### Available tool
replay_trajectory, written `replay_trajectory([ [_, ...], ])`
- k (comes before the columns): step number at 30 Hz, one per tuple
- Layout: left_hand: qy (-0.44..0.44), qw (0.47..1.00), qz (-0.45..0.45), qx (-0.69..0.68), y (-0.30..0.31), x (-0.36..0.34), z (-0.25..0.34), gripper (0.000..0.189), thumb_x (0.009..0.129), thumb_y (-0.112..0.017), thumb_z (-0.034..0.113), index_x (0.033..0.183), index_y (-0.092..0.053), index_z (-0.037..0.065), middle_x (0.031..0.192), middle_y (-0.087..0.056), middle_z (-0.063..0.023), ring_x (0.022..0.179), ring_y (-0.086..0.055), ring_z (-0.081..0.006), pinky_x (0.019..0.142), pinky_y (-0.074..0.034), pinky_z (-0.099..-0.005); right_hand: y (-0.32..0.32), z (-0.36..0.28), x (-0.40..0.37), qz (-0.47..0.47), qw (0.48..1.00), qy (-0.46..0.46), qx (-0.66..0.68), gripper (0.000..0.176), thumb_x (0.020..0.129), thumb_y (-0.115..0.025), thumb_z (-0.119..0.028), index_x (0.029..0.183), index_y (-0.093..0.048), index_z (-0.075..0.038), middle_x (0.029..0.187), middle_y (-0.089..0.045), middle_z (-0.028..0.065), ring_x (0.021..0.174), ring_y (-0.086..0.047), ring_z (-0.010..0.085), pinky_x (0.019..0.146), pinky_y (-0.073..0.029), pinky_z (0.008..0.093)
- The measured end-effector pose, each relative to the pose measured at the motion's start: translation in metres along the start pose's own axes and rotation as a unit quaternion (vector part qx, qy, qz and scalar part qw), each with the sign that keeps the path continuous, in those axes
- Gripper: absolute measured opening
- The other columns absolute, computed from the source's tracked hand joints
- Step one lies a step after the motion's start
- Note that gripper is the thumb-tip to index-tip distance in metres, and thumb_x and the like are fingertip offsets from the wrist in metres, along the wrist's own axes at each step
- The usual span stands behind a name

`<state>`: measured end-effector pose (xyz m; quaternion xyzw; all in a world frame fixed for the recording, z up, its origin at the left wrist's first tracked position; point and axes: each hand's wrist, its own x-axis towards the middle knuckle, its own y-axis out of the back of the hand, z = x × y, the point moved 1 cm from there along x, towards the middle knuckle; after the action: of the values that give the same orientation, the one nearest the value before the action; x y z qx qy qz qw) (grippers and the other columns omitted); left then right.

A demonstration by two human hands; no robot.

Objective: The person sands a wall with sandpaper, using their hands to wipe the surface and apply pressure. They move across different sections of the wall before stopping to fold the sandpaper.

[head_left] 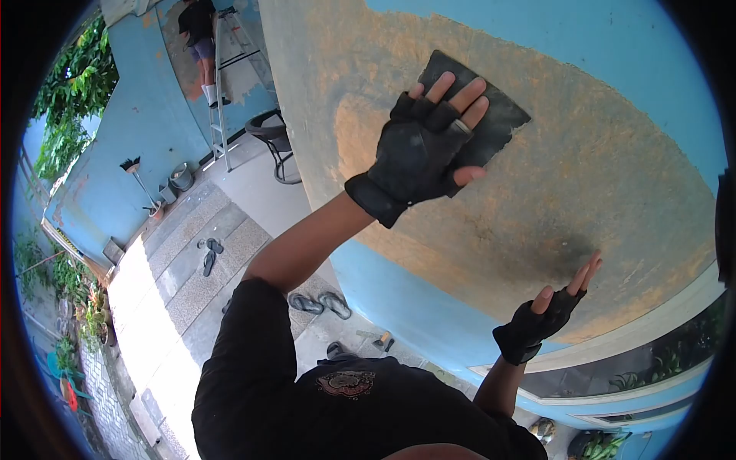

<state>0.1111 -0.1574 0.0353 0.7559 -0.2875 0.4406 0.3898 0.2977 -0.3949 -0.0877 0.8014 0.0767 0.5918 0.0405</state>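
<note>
The sandpaper sheet (491, 115) is dark grey, roughly square and tilted on one corner, with a ragged lower edge. It lies flat on the wall (598, 176), inside a broad tan patch where the blue paint is worn away. The left hand (425, 146) covers the sheet's lower left part. Its fingers are spread and straight, pressing the sheet to the wall rather than curling round it (the upper corner and right edge stick out past the fingertips). The right hand (548, 310) is lower and well apart from the sheet, open, with its fingertips against the wall. There is one sheet, two hands and two black fingerless gloves. Far behind, one person stands on one ladder (222, 100).
</note>
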Motion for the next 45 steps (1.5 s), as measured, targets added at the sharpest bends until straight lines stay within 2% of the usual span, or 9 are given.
replay_trajectory([
  [5, 0.120, 0.981, 0.149, -0.035, -0.001, 0.013, -0.097, 0.073, 0.105, -0.045, 0.050, 0.157, -0.038, -0.001, 0.165, -0.033, -0.0211, 0.154, -0.025, -0.0438, 0.124, -0.023, -0.0504, -0.014, 0.018, 0.009, -0.039, 0.990, 0.029, -0.136, 0.072, 0.106, -0.039, -0.058, 0.162, -0.032, -0.013, 0.169, -0.021, 0.0241, 0.156, -0.015, 0.0467, 0.123, -0.011, 0.0639],
  [11, -0.028, 0.999, -0.004, -0.016, 0.001, -0.002, -0.010, 0.072, 0.099, -0.053, 0.057, 0.153, -0.050, 0.010, 0.164, -0.040, -0.0116, 0.150, -0.037, -0.0379, 0.120, -0.031, -0.0511, -0.016, 0.021, 0.009, -0.069, 0.981, 0.030, -0.178, 0.078, 0.102, -0.044, -0.064, 0.161, -0.034, -0.015, 0.170, -0.014, 0.0242, 0.157, -0.008, 0.0477, 0.122, -0.006, 0.0673],
  [15, 0.173, 0.966, 0.165, -0.095, 0.002, -0.003, -0.107, 0.073, 0.102, -0.054, 0.048, 0.153, -0.043, -0.002, 0.163, -0.035, -0.0228, 0.151, -0.032, -0.0433, 0.120, -0.029, -0.0546, -0.011, 0.019, 0.009, -0.083, 0.984, 0.010, -0.156, 0.078, 0.102, -0.044, -0.065, 0.162, -0.034, -0.015, 0.170, -0.014, 0.0242, 0.157, -0.008, 0.0479, 0.122, -0.005, 0.0673],
  [21, 0.013, 0.999, 0.022, -0.022, -0.003, -0.012, -0.012, 0.070, 0.100, -0.053, 0.053, 0.153, -0.048, 0.007, 0.163, -0.040, -0.0161, 0.150, -0.035, -0.0418, 0.119, -0.030, -0.0524, -0.016, 0.021, 0.007, -0.069, 0.981, 0.027, -0.178, 0.079, 0.102, -0.044, -0.065, 0.162, -0.034, -0.014, 0.170, -0.014, 0.0242, 0.157, -0.008, 0.0479, 0.122, -0.005, 0.0671],
  [25, 0.182, 0.964, 0.161, -0.110, 0.005, -0.002, -0.099, 0.074, 0.102, -0.053, 0.046, 0.157, -0.037, -0.001, 0.166, -0.031, -0.0204, 0.154, -0.026, -0.0425, 0.123, -0.025, -0.0530, -0.014, 0.018, 0.009, -0.075, 0.983, 0.011, -0.167, 0.080, 0.102, -0.044, -0.065, 0.162, -0.034, -0.014, 0.170, -0.014, 0.0242, 0.157, -0.008, 0.0479, 0.122, -0.005, 0.0674],
  [32, -0.008, 0.999, 0.010, -0.033, -0.003, 0.008, 0.007, 0.068, 0.098, -0.050, 0.062, 0.149, -0.054, 0.018, 0.161, -0.044, -0.0050, 0.149, -0.040, -0.0316, 0.121, -0.029, -0.0495, -0.015, 0.019, 0.009, -0.077, 0.981, 0.021, -0.179, 0.079, 0.102, -0.044, -0.064, 0.162, -0.033, -0.014, 0.170, -0.015, 0.0244, 0.157, -0.008, 0.0481, 0.122, -0.006, 0.0668],
  [36, 0.161, 0.938, 0.215, -0.218, -0.010, 0.031, -0.061, 0.074, 0.101, -0.048, 0.060, 0.152, -0.050, 0.006, 0.163, -0.040, -0.0155, 0.152, -0.034, -0.0333, 0.121, -0.028, -0.0500, -0.011, 0.020, 0.009, -0.092, 0.980, 0.011, -0.174, 0.081, 0.101, -0.045, -0.066, 0.163, -0.031, -0.016, 0.170, -0.014, 0.0244, 0.157, -0.008, 0.0482, 0.122, -0.006, 0.0669],
  [41, 0.040, 0.997, 0.051, -0.037, -0.011, 0.026, 0.044, 0.083, 0.097, -0.051, 0.066, 0.156, -0.044, 0.008, 0.163, -0.039, -0.0155, 0.150, -0.035, -0.0419, 0.120, -0.027, -0.0551, -0.012, 0.021, 0.009, -0.097, 0.978, 0.021, -0.186, 0.083, 0.100, -0.047, -0.066, 0.163, -0.029, -0.015, 0.171, -0.013, 0.0242, 0.157, -0.007, 0.0491, 0.122, -0.006, 0.0674],
  [45, 0.107, 0.985, 0.135, -0.024, -0.008, 0.025, -0.054, 0.079, 0.100, -0.056, 0.054, 0.157, -0.039, 0.002, 0.165, -0.034, -0.0193, 0.152, -0.030, -0.0434, 0.122, -0.027, -0.0520, -0.008, 0.021, 0.009, -0.107, 0.978, 0.017, -0.176, 0.083, 0.100, -0.050, -0.064, 0.164, -0.028, -0.016, 0.171, -0.012, 0.0250, 0.157, -0.007, 0.0499, 0.121, -0.006, 0.0682],
])
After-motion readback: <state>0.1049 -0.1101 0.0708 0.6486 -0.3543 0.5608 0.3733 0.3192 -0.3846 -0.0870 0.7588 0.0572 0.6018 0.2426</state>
